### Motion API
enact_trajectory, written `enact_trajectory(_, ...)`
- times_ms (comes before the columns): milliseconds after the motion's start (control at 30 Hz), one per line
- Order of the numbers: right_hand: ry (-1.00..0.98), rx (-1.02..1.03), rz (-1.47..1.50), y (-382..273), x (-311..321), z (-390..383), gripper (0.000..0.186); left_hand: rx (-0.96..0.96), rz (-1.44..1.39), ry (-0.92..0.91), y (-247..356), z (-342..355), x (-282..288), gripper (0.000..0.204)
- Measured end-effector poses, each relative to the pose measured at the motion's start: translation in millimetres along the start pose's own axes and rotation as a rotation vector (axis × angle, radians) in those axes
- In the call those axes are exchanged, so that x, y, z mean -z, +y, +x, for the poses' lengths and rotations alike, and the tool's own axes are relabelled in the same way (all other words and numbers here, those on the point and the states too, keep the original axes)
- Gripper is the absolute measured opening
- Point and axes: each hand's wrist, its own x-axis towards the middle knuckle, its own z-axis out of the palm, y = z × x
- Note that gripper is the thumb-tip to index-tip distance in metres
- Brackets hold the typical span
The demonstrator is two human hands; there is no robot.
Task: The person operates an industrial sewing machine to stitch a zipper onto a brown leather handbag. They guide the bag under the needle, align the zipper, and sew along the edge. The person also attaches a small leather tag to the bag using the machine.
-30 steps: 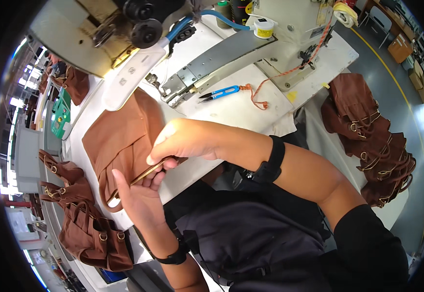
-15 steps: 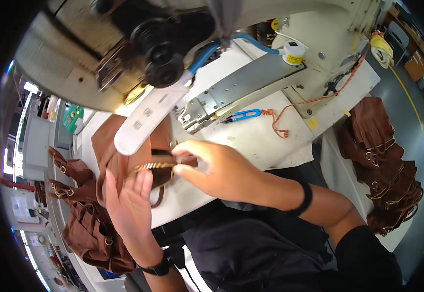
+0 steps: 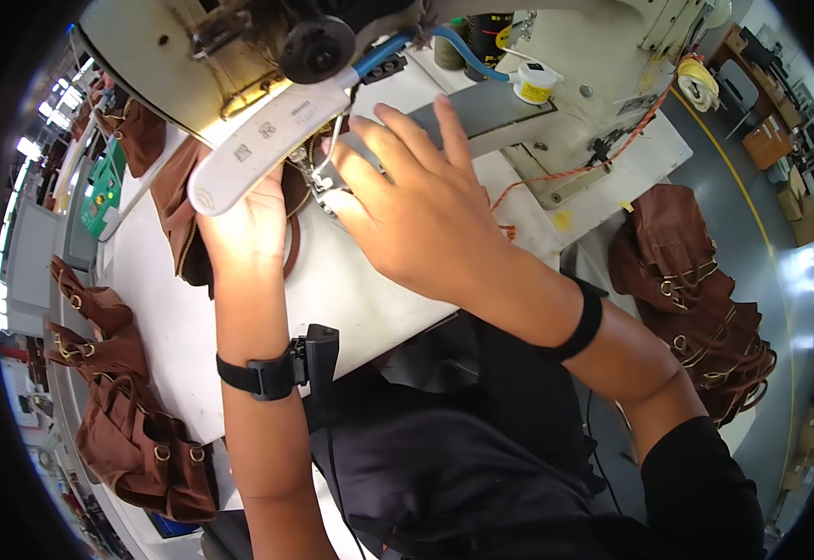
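My left hand (image 3: 253,219) lies palm up against a brown leather bag (image 3: 175,191), beneath the white lamp bar (image 3: 267,145) of a sewing machine (image 3: 146,70). The lamp hides its fingers, so their grip does not show. My right hand (image 3: 416,205) reaches over the machine's narrow metal arm (image 3: 496,112). Its fingers are spread, with thumb and forefinger close beside the presser foot (image 3: 318,182). A brass zipper shows along the bag's lower edge, and part of the bag sits under the lamp near the needle area.
Brown leather bags with brass rings are piled at left (image 3: 132,434) and more bags (image 3: 696,308) at right. An orange cord (image 3: 603,168) runs along the machine base. A blue hose (image 3: 463,47) and a small white container (image 3: 535,82) are at the back. The white tabletop (image 3: 360,303) extends toward me.
Both hands have moved away from me, carrying the bag toward the needle area. My left hand has gone under the lamp, and my right fingers have spread over the metal arm.
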Motion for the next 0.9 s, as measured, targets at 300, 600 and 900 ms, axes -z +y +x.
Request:
enact_trajectory(300, -0.072, 0.107, -0.005, 15, -15, 16, 0.038, 0.108, -0.027, 0.149, 1, -28, -17, 0.051)
enact_trajectory(600, 0.013, 0.345, -0.108, 45, -7, 25, 0.045, 0.098, -0.030, 0.146, 4, -50, -20, 0.048)
enact_trajectory(900, -0.079, 0.585, -0.130, 53, 16, 23, 0.047, 0.120, -0.070, 0.137, -5, -78, -9, 0.056)
